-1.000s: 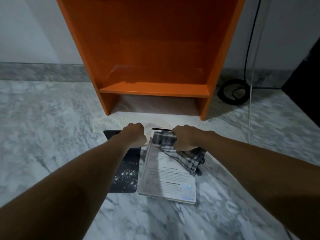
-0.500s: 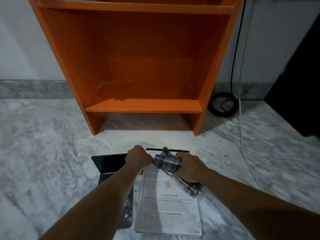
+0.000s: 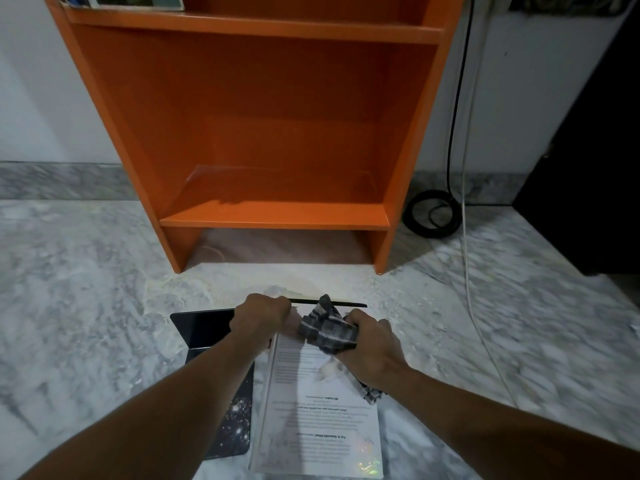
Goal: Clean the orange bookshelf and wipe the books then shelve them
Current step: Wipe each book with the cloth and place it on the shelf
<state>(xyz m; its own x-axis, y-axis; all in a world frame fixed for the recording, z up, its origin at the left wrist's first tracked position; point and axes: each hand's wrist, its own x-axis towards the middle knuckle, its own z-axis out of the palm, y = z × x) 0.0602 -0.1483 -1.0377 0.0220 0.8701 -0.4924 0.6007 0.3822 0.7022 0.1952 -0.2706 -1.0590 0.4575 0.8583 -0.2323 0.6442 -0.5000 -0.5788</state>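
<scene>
The orange bookshelf (image 3: 277,216) stands against the wall, its lower compartment bare. On the marble floor in front lies a white book (image 3: 318,417) with printed text, partly over a dark book (image 3: 221,403) with a starry cover. My left hand (image 3: 259,318) grips the far left corner of the white book. My right hand (image 3: 370,344) holds a bunched grey checked cloth (image 3: 325,329) against the book's top. A thin dark edge (image 3: 329,302) shows just behind the hands.
Several books (image 3: 121,1) stand on the upper shelf at top left. A coiled black cable (image 3: 433,213) and a white cord (image 3: 467,271) lie right of the shelf. A black object (image 3: 595,168) stands at the far right.
The view has tilted upward, showing more of the shelf. My right hand has bunched the cloth tighter and shifted it slightly over the white book. My left hand keeps its grip.
</scene>
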